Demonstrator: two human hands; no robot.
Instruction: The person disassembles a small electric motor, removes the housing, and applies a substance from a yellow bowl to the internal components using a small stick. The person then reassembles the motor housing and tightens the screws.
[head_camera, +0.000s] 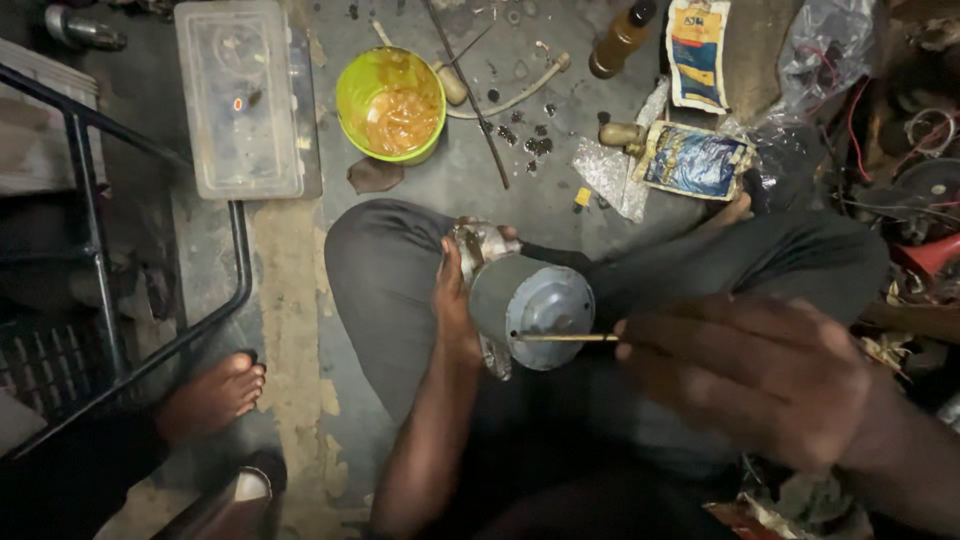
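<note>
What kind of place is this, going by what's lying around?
Probably a small floor-level repair workshop: the left hand holds a grey motor housing, tangled wires lie nearby, and a green bowl sits on the concrete floor.

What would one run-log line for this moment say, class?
left hand: holds grey metal cylinder | right hand: holds thin rod, tip at cylinder's end face

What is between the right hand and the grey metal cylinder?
In the head view, a thin rod spans that gap: the right hand holds one end, the other touches the grey metal cylinder.

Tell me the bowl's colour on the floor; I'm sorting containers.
The bowl is lime green with orange liquid inside, seen in the head view.
</note>
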